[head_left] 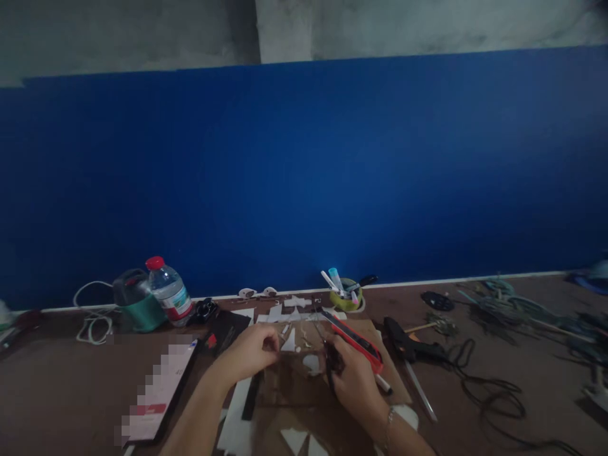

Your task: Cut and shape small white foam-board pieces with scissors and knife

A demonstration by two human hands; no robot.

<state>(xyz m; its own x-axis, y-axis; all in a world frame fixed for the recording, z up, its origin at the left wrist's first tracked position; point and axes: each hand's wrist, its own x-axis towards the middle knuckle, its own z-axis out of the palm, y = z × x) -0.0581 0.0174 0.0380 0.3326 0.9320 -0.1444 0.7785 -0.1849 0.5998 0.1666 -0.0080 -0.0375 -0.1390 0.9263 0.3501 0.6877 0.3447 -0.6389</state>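
Over a brown cardboard sheet (294,396), my left hand (251,350) is closed with its fingertips curled together. Whatever they pinch, if anything, is too small to make out. A white triangular paper scrap (289,341) lies just beyond those fingertips. My right hand (356,377) is wrapped round the dark handles of a pair of scissors (327,354), whose thin blades point away from me. Close beside it lies a red and black cutter-like tool (358,342). A rounded white paper piece (311,363) is between my hands, on or just above the cardboard.
Left stand a water bottle (171,294), a green container (142,311) and a phone or tablet (164,392). At the back is a yellow-green pen holder (349,297). Right of the cardboard lie a black glue gun (413,345), its cord (494,386) and greenish stems (527,310).
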